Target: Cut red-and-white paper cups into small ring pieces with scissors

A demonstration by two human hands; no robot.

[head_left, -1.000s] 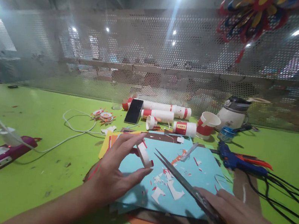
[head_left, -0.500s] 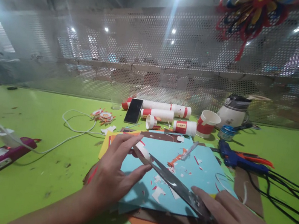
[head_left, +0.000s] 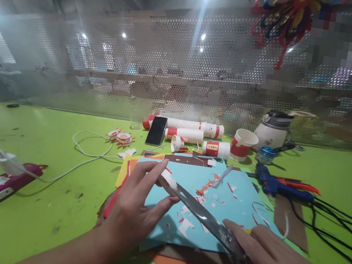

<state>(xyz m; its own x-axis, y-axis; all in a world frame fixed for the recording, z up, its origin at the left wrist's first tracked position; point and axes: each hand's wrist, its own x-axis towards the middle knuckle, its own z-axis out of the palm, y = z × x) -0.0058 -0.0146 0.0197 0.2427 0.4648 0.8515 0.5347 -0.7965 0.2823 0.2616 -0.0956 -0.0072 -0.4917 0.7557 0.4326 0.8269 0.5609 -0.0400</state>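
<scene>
Between the thumb and fingers of my left hand (head_left: 138,204) is a small white ring-shaped paper piece (head_left: 168,180), like a slice of a paper cup, with a touch of red. My right hand (head_left: 282,262) is closed round the red handles of a pair of scissors (head_left: 205,216). Their grey blades point up and left, the tips meeting the paper piece. Below both hands lies a light blue sheet (head_left: 159,233) strewn with white, red and orange paper scraps (head_left: 185,226).
Behind the sheet lie a phone (head_left: 156,131), white-and-red paper-cup tubes (head_left: 185,135), a paper cup (head_left: 243,145) and a jug (head_left: 272,132). A blue glue gun (head_left: 283,188) with black cables sits right. At left is a purple power strip (head_left: 7,182) with a white cable.
The hands, paper piece and scissors hold almost the same pose. The whole view has shifted very slightly.
</scene>
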